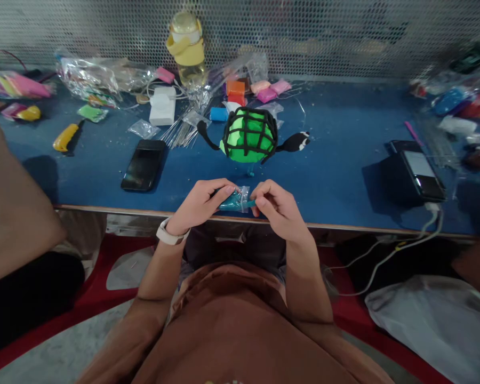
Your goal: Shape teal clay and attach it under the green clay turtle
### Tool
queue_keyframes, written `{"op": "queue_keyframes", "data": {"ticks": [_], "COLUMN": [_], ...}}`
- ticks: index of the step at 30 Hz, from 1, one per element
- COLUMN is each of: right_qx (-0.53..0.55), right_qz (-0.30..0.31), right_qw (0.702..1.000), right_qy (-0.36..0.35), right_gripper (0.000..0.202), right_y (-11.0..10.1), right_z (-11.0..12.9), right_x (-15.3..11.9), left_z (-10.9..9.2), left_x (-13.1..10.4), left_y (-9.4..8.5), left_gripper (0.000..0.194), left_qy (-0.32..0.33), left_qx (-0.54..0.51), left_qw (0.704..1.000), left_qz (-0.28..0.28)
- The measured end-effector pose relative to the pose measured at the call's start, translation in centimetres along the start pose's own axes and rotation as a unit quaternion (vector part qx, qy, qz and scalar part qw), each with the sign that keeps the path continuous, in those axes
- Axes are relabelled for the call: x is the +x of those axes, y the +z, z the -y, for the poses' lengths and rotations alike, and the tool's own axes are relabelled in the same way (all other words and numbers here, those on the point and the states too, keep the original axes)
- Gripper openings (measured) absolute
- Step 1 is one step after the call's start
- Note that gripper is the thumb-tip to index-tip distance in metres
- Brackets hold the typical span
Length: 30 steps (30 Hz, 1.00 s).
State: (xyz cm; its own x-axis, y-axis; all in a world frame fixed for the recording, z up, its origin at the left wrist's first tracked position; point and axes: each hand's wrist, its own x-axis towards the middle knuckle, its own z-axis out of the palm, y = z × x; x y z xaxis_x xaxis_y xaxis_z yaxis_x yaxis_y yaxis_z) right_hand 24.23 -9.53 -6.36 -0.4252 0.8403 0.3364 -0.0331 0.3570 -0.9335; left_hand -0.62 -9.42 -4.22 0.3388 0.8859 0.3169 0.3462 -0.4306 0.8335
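Near the table's front edge, my left hand (pixel 208 200) grips a small clear zip bag (pixel 234 200) with teal modelling clay inside. At the bag's mouth, my right hand (pixel 275 207) pinches a strip of teal clay (pixel 250 204) between thumb and fingers. Just beyond my hands stands a green clay turtle shell (pixel 250 134) crossed by black strips. Black pieces reach out from both its sides, and the right one (pixel 296 142) carries white spots. A little teal lump (pixel 250 172) lies below the shell.
A black phone (pixel 144 165) and a yellow-handled cutter (pixel 66 137) lie to the left. Thin wires (pixel 182 133), a white charger (pixel 162 105) and a yellow bottle (pixel 190 53) are behind. A black box with a cable (pixel 418 173) stands right. Other people's arms (pixel 16 197) flank me.
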Motion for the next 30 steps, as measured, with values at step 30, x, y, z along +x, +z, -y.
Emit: {"op": "queue_keyframes", "data": {"ticks": [30], "right_qx": [-0.102], "right_qz": [-0.065], "right_qw": [0.991], "right_qy": [0.056], "right_gripper": [0.029], "right_y": [0.46], "right_z": [-0.16], "right_x": [0.56], "left_z": [0.11], "left_x": [0.21], "left_y": [0.18], "left_gripper": [0.047], "left_qy": [0.009], "left_qx": [0.048], "left_qw": [0.999], "left_qz": [0.000]}}
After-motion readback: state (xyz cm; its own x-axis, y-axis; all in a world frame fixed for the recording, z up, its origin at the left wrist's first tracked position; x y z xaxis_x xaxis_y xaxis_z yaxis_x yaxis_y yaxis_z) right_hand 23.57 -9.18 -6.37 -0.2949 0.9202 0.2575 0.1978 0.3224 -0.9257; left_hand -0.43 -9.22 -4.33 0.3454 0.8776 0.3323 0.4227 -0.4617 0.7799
